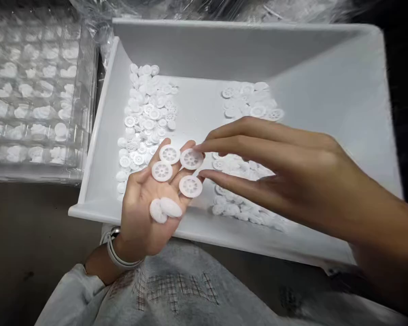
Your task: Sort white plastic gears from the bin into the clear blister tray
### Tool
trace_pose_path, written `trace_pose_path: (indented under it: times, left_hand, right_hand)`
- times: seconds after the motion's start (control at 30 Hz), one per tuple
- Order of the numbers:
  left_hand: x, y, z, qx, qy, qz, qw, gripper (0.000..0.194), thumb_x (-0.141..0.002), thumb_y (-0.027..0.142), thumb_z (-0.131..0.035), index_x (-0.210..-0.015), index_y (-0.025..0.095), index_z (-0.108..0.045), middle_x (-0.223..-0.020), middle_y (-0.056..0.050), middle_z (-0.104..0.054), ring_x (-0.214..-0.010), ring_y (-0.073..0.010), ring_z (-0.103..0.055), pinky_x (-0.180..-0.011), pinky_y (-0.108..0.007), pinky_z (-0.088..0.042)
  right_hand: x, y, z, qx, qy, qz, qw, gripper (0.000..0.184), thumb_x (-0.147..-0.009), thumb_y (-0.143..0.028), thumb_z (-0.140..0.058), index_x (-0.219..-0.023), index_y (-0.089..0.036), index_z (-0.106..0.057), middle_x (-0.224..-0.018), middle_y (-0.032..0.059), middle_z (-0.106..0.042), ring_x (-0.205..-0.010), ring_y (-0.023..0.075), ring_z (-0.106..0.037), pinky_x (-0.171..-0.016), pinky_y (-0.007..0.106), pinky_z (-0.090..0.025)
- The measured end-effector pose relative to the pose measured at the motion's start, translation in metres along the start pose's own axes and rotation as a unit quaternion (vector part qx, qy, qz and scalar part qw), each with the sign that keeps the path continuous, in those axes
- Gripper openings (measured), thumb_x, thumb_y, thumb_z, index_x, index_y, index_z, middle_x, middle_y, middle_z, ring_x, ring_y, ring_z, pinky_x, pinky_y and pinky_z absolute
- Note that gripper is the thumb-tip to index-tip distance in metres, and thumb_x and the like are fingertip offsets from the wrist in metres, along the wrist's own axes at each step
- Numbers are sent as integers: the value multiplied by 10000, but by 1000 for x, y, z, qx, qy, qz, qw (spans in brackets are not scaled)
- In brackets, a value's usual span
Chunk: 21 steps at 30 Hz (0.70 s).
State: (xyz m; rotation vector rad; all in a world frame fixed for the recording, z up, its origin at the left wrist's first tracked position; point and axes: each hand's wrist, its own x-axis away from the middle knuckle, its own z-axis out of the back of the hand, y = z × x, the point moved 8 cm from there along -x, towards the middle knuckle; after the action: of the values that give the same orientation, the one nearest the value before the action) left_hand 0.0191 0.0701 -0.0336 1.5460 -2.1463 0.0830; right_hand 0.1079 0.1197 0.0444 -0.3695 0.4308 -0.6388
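Observation:
My left hand (149, 213) is palm up above the near edge of a white bin, holding several small white plastic wheels. Four-odd discs aside, one spoked wheel (162, 171) lies by the thumb, and another wheel (170, 154) rests toward the fingertips. Two more white pieces (170, 207) lie in the palm, one overlapping the other. My right hand (272, 167) reaches in from the right, its thumb and fingertips closed at the edge of a white wheel (191, 159) over my left fingers. Just below, a further wheel (191, 186) sits near the right thumb.
The white bin (340, 113) has raised walls. Inside, a pile of smaller wheels (149, 113) lies left and a pile of larger ones (248, 99) right, partly hidden by my right hand. A clear compartment tray (37, 170) with white parts stands left; clear plastic film (204, 10) lies behind.

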Motion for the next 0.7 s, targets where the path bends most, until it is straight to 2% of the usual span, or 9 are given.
trace_pose_path:
  times: [0.2, 0.37, 0.7]
  left_hand:
    - [-4, -2, 3, -27, 0, 9, 1000, 483, -964, 358, -329, -1421, 252, -443, -1395, -19, -578, -1459, -241, -321, -1211, -474, -300]
    - [-4, -1, 1, -22, -3, 9, 1000, 483, -960, 363, -338, -1414, 239, -451, -1388, -24, -584, -1446, -238, -352, -1207, -469, -306]
    - [-4, -1, 5, -12, 18, 8, 1000, 460, -965, 342, -349, -1400, 238, -455, -1372, -27, -597, -1388, -216, -451, -1223, -466, -275]
  right_hand:
    - [2, -4, 3, 9, 8, 12, 1000, 216, -902, -195, -616, -1064, -59, -663, -991, 104, -637, -885, 142, -630, -736, 277, -520]
    - [2, -2, 3, 7, 12, 10, 1000, 239, -902, -206, -620, -1084, -55, -655, -998, 103, -643, -906, 143, -633, -760, 276, -522]
    - [4, -3, 0, 17, 11, 18, 1000, 215, -911, -219, -609, -1073, -83, -649, -990, 83, -648, -856, 135, -637, -706, 278, -517]
